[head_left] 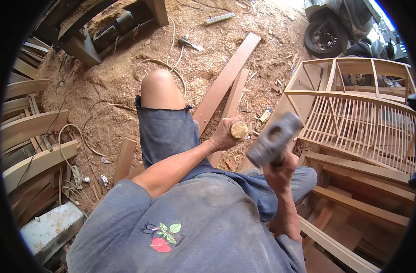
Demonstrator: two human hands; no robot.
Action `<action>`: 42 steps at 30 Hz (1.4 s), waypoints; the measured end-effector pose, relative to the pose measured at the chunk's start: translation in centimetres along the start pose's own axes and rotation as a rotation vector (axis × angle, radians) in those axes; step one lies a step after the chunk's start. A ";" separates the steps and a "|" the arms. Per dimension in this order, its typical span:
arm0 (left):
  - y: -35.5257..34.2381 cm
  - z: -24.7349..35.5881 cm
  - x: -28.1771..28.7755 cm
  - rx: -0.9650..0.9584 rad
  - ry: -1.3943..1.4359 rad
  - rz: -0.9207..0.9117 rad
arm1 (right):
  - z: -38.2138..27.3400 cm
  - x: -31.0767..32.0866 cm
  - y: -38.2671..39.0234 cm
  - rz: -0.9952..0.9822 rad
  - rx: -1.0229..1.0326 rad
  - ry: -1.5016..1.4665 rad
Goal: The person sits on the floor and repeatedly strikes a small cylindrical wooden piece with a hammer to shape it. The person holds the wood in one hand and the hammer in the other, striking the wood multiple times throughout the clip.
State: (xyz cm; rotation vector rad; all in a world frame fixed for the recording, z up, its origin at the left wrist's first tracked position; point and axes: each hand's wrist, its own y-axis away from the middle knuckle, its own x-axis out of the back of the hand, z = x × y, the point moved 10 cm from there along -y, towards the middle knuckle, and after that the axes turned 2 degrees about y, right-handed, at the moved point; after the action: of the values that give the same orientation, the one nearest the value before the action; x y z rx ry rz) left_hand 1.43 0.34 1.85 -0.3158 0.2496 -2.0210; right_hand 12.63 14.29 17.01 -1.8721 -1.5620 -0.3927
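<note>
My left hand (220,135) is closed around a chisel-like tool with a round wooden handle (239,129), seen end-on from above; its lower part and any blade are hidden. To the right, my right hand (281,174) grips a hammer with a heavy dark metal head (275,139). The hammer head is slightly blurred and held up beside the handle, apart from it. Beyond my left hand, a long reddish plank (228,75) and a narrower board (235,94) lie on the ground, running in under my hands. What the tool's tip touches cannot be seen.
Sawdust and shavings (112,86) cover the ground. A slatted wooden frame (353,123) and more frame parts (353,202) stand at right. Curved boards (35,129) are stacked at left, near a white block (53,230). A cable (185,82), hatchet-like tool (190,44), machine (119,29) and motorbike (328,36) lie beyond.
</note>
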 end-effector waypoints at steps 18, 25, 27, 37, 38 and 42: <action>-1.7 1.5 -0.9 -0.044 -0.178 0.052 | 16.2 -4.5 4.9 0.084 -0.746 -0.468; -2.2 3.7 -1.1 -0.061 -0.056 0.010 | 19.6 -4.6 7.0 0.216 -0.842 -0.687; -4.8 0.3 -0.1 0.119 -0.063 0.092 | 20.0 -4.8 7.4 0.208 -0.894 -0.654; -10.7 -9.9 0.2 0.397 0.039 0.100 | 20.5 -5.7 7.0 0.223 -0.941 -0.699; -12.7 -12.6 0.4 0.431 0.159 0.118 | 20.5 -5.8 7.0 0.225 -0.940 -0.728; -14.2 -24.8 -0.5 0.894 0.266 0.107 | 20.7 -5.9 7.4 0.224 -0.974 -0.691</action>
State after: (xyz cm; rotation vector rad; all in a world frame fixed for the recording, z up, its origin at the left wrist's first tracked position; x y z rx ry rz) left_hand -18.36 8.13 -17.27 0.5162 -0.4671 -1.8621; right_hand 14.60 22.76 -3.99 -3.1625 -1.6865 -0.4814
